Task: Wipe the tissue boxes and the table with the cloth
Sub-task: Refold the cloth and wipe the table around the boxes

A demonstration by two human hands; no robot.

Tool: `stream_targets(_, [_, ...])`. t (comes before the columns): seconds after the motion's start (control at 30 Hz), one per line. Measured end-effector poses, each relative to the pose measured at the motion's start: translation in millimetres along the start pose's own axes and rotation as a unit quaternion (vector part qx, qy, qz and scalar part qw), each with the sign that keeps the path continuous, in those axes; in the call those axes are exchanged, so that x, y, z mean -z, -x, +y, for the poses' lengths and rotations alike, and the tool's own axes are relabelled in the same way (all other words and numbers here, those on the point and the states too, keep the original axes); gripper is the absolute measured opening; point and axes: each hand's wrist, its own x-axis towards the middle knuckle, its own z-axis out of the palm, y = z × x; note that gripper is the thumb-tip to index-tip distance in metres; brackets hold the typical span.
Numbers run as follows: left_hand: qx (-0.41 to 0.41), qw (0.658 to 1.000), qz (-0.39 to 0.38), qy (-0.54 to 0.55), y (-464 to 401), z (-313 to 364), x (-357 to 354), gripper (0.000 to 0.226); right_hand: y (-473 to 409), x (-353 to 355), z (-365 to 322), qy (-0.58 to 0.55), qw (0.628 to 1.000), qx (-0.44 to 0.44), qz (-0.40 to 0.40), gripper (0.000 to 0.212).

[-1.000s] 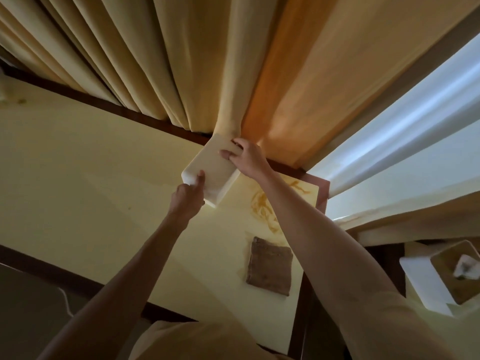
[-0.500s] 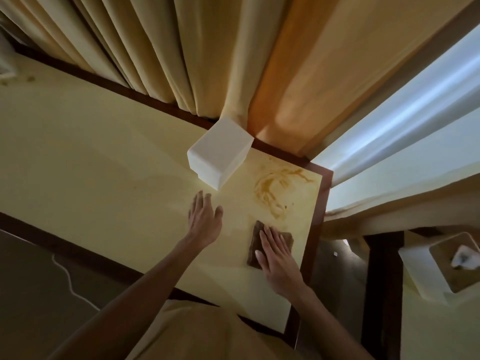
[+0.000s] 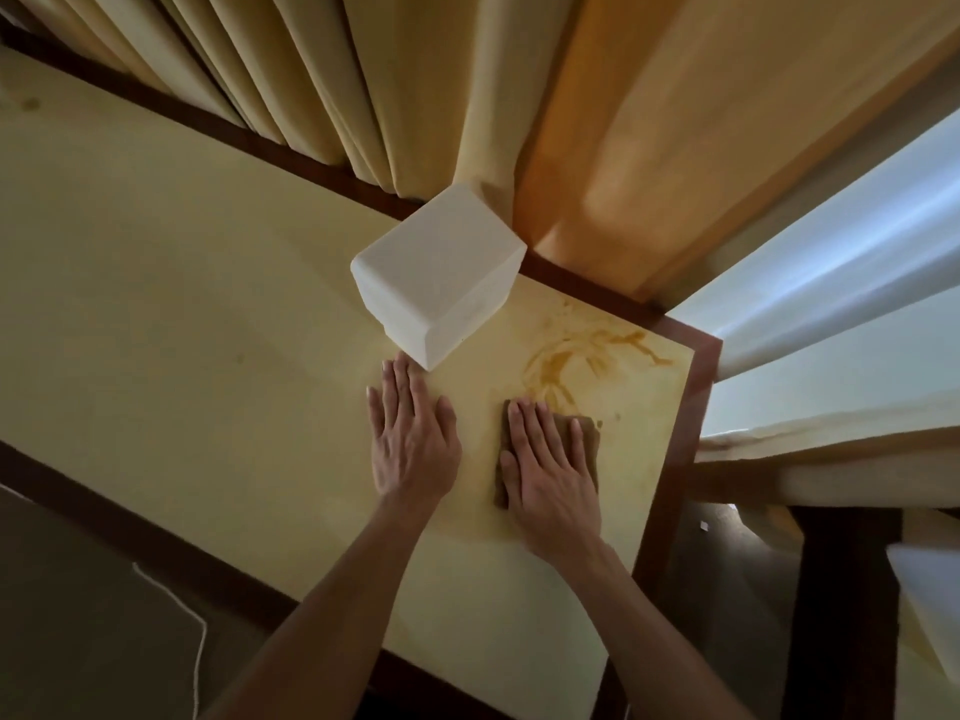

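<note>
A white tissue box [image 3: 441, 272] stands on the pale yellow table [image 3: 182, 314] near its back edge, against the curtain. My left hand [image 3: 413, 433] lies flat on the tabletop just in front of the box, fingers straight. A brown cloth [image 3: 589, 433] lies on the table to the right, and my right hand [image 3: 550, 459] presses flat on it with straight fingers. An orange-brown smear [image 3: 582, 361] marks the table just beyond the cloth, near the right corner.
Cream and orange curtains [image 3: 467, 96] hang behind the table. The table has a dark wooden rim [image 3: 691, 397] on the right and front. A white cord [image 3: 197, 641] runs on the floor at the lower left. White furniture [image 3: 924, 589] stands at the far right.
Both hands let go of the tissue box and came down to the table. My right hand settled flat on the cloth and slid it slightly towards the smear; my left hand flattened beside it.
</note>
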Motion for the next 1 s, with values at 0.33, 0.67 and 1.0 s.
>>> stream_targets(0.33, [0.007, 1.0, 0.017, -0.018, -3, -4, -10, 0.066, -118, 8, 7, -0.051, 0.995, -0.086, 0.023, 0.061])
stream_targets(0.67, [-0.003, 0.999, 0.04, -0.02, -3, -4, -11, 0.066, -206, 31, 39, -0.055, 0.993, -0.092, 0.039, 0.062])
stream_targets(1.0, [-0.015, 0.999, 0.05, -0.009, -1, -8, -11, 0.066, -191, 29, 87, -0.034, 0.989, -0.128, 0.059, 0.063])
